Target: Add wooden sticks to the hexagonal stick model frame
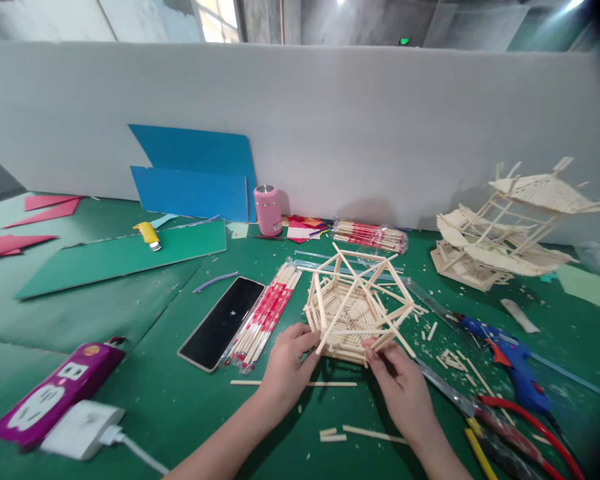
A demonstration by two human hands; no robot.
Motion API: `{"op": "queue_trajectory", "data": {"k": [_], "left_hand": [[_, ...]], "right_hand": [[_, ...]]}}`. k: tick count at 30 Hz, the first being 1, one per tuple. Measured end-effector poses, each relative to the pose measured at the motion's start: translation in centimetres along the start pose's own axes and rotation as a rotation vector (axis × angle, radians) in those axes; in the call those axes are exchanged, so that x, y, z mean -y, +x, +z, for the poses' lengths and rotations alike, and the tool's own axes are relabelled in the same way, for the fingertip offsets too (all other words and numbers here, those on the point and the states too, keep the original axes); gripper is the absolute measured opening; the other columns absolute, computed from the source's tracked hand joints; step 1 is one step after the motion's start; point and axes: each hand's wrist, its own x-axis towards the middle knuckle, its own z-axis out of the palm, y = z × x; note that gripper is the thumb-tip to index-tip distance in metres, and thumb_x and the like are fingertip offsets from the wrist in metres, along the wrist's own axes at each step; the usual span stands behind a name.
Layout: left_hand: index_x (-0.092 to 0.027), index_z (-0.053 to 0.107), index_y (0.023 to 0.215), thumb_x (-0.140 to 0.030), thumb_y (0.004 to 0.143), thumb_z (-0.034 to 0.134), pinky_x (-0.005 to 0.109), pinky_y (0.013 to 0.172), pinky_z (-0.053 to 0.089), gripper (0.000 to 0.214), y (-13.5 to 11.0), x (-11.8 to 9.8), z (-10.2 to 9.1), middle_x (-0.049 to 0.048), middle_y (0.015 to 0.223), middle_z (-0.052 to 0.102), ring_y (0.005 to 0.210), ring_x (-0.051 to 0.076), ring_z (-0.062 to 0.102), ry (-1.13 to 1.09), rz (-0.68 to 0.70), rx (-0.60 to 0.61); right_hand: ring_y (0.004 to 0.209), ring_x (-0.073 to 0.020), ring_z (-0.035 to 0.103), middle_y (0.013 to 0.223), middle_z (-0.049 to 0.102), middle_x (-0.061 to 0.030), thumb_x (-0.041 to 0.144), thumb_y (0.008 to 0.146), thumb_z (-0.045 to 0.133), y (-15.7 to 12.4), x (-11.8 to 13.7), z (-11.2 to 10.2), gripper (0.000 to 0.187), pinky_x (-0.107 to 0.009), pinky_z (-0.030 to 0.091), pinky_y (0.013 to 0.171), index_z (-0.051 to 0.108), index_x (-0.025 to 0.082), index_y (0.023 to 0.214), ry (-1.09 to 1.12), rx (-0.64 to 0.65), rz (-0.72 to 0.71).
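Observation:
A hexagonal frame of thin wooden sticks [355, 303] rests on the green table [180, 393] in front of me. My left hand [289, 360] has its fingers curled on the frame's near left edge. My right hand [400, 380] pinches a stick at the frame's near right corner. A loose long stick [290, 383] lies on the table under my left hand, and short stick pieces [360, 435] lie nearer to me.
A phone [223, 321] and packs of sticks [265, 317] lie left of the frame, another pack [370, 235] behind it. A blue glue gun [510, 357], red-handled cutters [525, 420], a stick pagoda model [510, 227], a pink can [268, 210], purple power strip [55, 393], blue boards [195, 173].

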Motion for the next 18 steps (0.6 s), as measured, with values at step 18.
{"op": "queue_trajectory", "data": {"k": [18], "left_hand": [[-0.017,0.062,0.074,-0.021,0.081,0.053,0.025,0.06,0.05,0.012,0.6,-2.4,-1.7,0.0053,0.077,0.06,0.069,0.016,0.06,-0.097,0.137,-0.273]], "right_hand": [[0.079,-0.0175,0.054,0.088,0.053,-0.0051,0.03,0.082,0.052,0.9,2.4,-0.8,0.013,-0.025,0.045,0.063,0.058,0.02,0.089,0.035,-0.211,-0.137]]}}
